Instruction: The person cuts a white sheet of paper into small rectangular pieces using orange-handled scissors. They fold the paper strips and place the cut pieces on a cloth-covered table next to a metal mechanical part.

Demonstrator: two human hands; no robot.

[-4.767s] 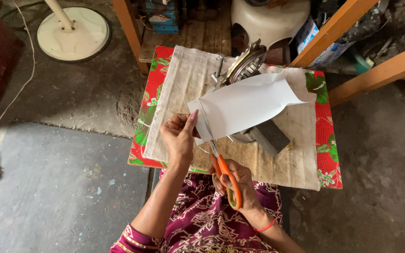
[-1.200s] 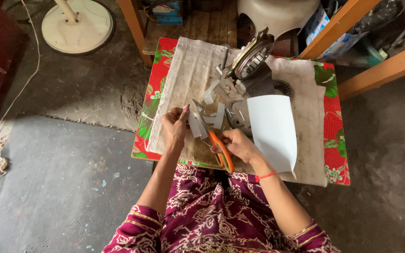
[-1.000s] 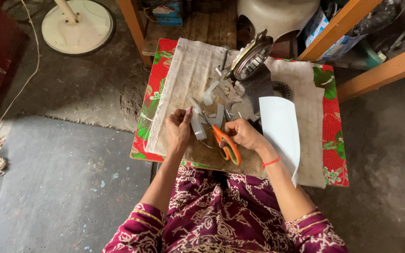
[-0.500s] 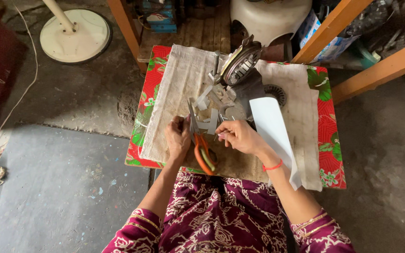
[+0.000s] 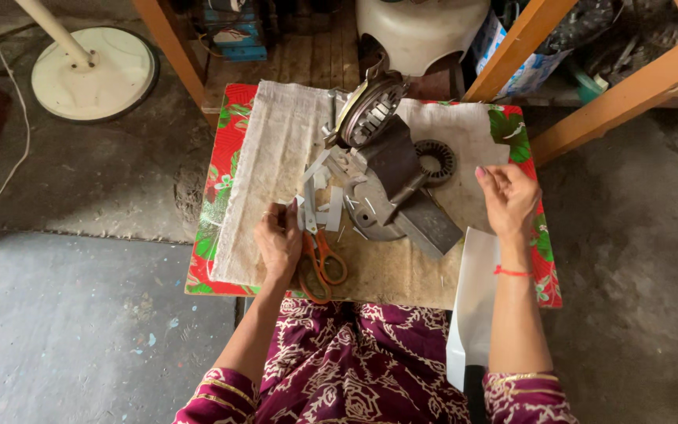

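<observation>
Small table [image 5: 237, 259], cloth-covered. Left hand [image 5: 278, 239] curled on a paper strip [image 5: 310, 196] beside orange scissors [image 5: 322, 259] near front edge. Right hand [image 5: 509, 198] half-open, empty, near right edge. Metal stator [image 5: 370, 118] and block [image 5: 425, 224] between.

We see a small table [image 5: 237, 286] before the person, and a cloth [image 5: 272, 157] lies on it. On the cloth, near the middle, stands a metal machine part [image 5: 398, 177], with a ring-shaped piece [image 5: 436, 161] just to its right. Small paper strips [image 5: 327, 200] lie left of the machine part. The scissors [image 5: 319, 259] lie at the front edge, and the left hand [image 5: 278, 239] rests beside them. The right hand [image 5: 509, 196] is over the right side of the table. A paper sheet [image 5: 472, 306] hangs off the front right edge. Behind the table stands a stool [image 5: 421, 27], and a round base [image 5: 92, 74] is on the floor at far left
</observation>
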